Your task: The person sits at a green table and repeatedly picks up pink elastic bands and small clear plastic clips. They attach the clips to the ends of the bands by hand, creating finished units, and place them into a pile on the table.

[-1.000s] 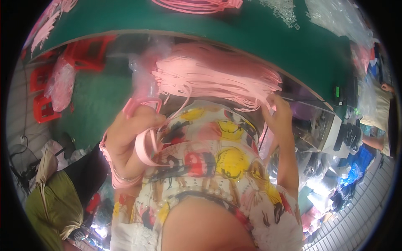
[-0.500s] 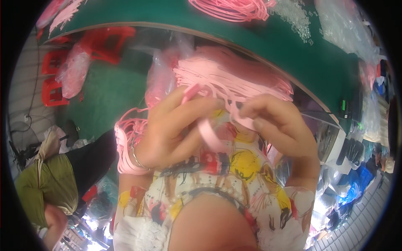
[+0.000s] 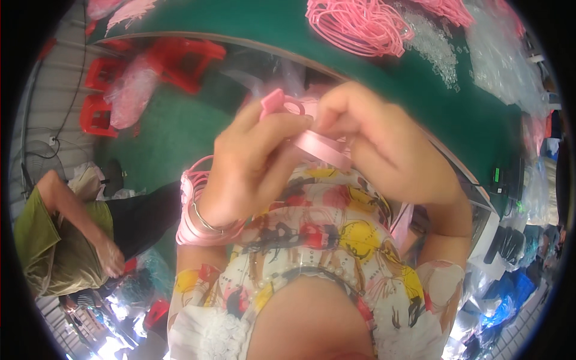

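Note:
In front of my chest, my left hand [image 3: 246, 162] is closed on a soft pink strap [image 3: 324, 150]. The strap's flat band loops out toward my right hand, and a pointed end with a ring-shaped part stands up above my left thumb. Bent in a pinch, my right hand [image 3: 384, 147] meets the same strap; its fingertips are partly hidden and blurred. A bunch of pink loops [image 3: 195, 210] hangs around my left wrist, beside a thin metal bangle [image 3: 204, 223]. My hands mostly cover the pink straps behind them.
On the green table [image 3: 264, 21] beyond lie a coil of pink straps [image 3: 360, 27], small clear pieces [image 3: 438, 57] and clear plastic bags [image 3: 504, 72]. Red stools [image 3: 99, 117] and a filled bag [image 3: 131, 90] stand left. Another person's arm [image 3: 81, 216] is at the left.
My right hand has moved up and left, closer to my left hand. The strap's loop has shifted up with it. The view has shifted slightly, and the other person's arm now shows.

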Demonstrator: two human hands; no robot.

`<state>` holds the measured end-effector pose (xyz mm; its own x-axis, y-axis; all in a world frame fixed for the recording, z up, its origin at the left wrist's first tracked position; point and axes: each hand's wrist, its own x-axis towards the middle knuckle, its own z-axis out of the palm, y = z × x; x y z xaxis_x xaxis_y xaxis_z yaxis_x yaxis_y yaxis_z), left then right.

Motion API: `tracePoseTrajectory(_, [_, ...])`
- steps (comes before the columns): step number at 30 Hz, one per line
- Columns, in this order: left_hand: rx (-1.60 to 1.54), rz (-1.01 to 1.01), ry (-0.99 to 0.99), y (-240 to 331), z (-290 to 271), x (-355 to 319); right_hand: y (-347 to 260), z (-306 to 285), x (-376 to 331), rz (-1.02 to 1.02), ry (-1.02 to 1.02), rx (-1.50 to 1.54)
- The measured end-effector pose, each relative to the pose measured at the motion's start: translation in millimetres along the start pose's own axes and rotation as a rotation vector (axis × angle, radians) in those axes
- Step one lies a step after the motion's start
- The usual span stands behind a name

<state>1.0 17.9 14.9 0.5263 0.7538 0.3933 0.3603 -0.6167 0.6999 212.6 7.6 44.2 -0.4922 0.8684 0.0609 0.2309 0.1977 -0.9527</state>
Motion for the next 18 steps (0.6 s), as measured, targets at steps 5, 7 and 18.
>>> tracePoseTrajectory(5, [-0.293,-0.068,0.2,-0.7,-10.2,12.3,100.9,-4.4,26.7,-0.165,-0.088,0.091])
tracePoseTrajectory(7, [-0.326,-0.091,0.22,-3.3,-22.8,13.1,141.7,17.8,37.6,-0.113,-0.172,0.0])
tracePoseTrajectory(18, [-0.409,-0.202,0.682,-45.6,-102.5,14.7,164.6,69.1,65.8,0.139,-0.056,0.433])
